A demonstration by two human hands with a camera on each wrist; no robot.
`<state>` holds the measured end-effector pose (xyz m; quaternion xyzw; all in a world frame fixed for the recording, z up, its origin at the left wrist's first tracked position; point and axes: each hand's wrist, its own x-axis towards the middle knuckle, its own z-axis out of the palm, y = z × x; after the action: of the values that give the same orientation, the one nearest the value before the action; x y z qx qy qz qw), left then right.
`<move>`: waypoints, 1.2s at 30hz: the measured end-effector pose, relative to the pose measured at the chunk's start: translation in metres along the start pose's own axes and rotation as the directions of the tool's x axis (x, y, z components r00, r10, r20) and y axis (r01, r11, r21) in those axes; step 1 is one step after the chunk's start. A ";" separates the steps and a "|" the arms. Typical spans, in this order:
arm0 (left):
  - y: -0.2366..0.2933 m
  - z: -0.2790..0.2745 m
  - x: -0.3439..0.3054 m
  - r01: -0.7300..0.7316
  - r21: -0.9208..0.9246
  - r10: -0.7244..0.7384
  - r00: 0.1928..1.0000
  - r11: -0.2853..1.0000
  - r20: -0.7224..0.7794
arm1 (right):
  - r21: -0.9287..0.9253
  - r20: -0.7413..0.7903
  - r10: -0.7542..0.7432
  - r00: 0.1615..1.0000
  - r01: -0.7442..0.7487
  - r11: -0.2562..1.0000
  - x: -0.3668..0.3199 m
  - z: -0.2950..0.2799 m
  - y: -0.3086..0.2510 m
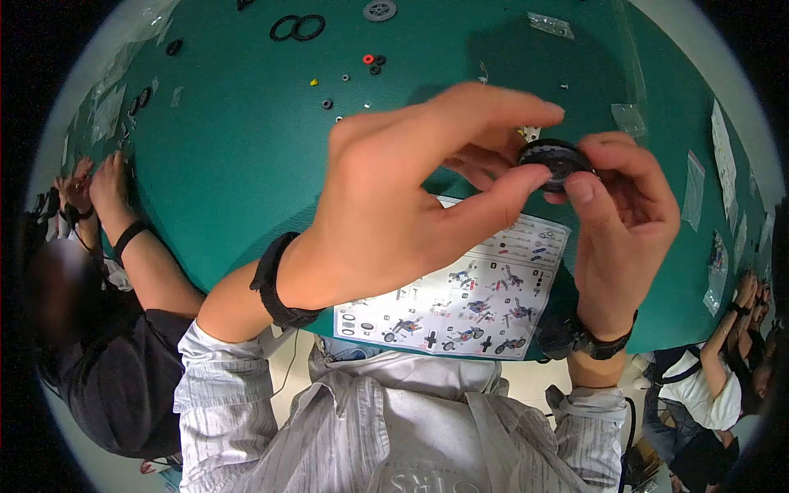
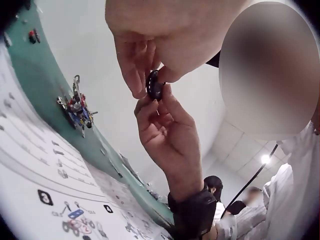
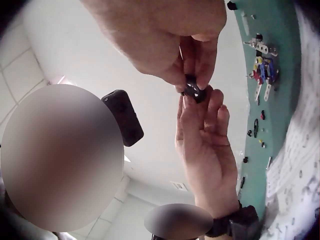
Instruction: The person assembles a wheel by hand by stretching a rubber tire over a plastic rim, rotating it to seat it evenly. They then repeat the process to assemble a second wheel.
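Note:
A small wheel (image 1: 562, 161) with a black tyre and a dark grey hub is held up over the table between both hands. My left hand (image 1: 386, 197) pinches its left side, thumb tip at the near rim. My right hand (image 1: 620, 205) grips the opposite side between thumb and fingers. In the left wrist view the wheel (image 2: 156, 86) stands edge-on between the fingertips. The right wrist view shows slots in the wheel's hub (image 3: 195, 90). Beyond the hands lies a partly built model (image 2: 77, 107) of metal strips with blue, red and yellow parts, mostly hidden in the head view.
A printed instruction sheet (image 1: 460, 316) lies at the table's near edge. Farther back are two black rings (image 1: 308, 27), a grey disc (image 1: 380, 11), a red ring (image 1: 368, 59) and several small parts. Plastic bags (image 1: 551, 25) lie about. Other people sit at both sides.

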<state>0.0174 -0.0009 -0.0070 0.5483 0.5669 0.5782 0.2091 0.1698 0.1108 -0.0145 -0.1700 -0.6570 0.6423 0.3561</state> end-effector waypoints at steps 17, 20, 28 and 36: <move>0.001 -0.003 0.001 -0.235 0.467 0.258 0.966 0.852 0.015 | 0.088 -0.032 0.248 0.968 -0.244 0.966 0.003 0.005 0.001; -0.002 -0.004 0.001 -0.299 0.524 0.315 0.947 0.798 0.061 | 0.119 0.040 0.263 0.964 -0.266 0.957 0.002 0.002 0.005; -0.005 -0.012 -0.001 -0.217 0.453 0.202 0.976 0.865 0.080 | 0.200 0.107 0.349 0.931 -0.364 0.910 0.004 0.005 0.009; -0.004 -0.021 0.007 -0.240 0.343 0.249 0.968 0.908 0.018 | 0.474 0.294 0.370 0.881 -0.471 0.745 0.005 0.005 0.012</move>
<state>-0.0051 -0.0028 -0.0028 0.6350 0.5885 0.4995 0.0290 0.1600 0.1120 -0.0245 -0.1498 -0.4268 0.8749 0.1733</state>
